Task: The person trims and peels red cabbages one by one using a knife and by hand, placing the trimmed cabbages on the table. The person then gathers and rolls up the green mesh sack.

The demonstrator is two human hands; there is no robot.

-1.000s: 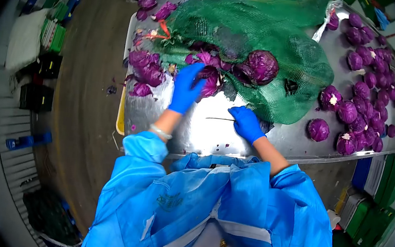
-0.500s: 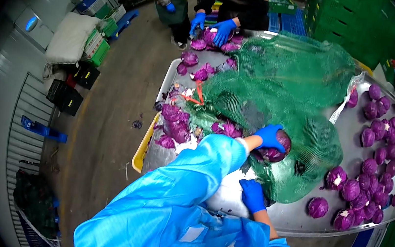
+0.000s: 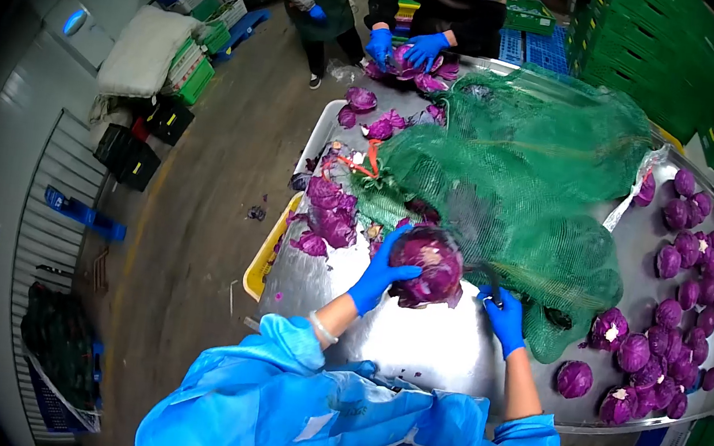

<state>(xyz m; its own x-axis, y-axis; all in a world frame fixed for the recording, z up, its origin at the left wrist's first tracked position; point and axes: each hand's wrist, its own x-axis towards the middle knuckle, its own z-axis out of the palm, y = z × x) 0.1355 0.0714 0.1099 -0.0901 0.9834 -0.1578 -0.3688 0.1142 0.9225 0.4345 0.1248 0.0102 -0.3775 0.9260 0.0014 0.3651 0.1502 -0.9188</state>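
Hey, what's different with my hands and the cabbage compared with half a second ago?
Your left hand has brought the purple cabbage off the green net, leftward and closer to you, and is holding it. Your right hand, around a dark tool, has moved forward. The net and the loose cabbages on the right stayed put.

A single head-worn camera looks forward and steeply down over the person's bright blue, shiny smock (image 3: 264,399), seen close along the bottom. The left blue-gloved hand (image 3: 381,274) and right blue-gloved hand (image 3: 504,320) appear mid-frame above the silvery metal surface (image 3: 431,348). Wide and curved, the view reaches distant stacked green plastic crates (image 3: 654,50), its corners black.
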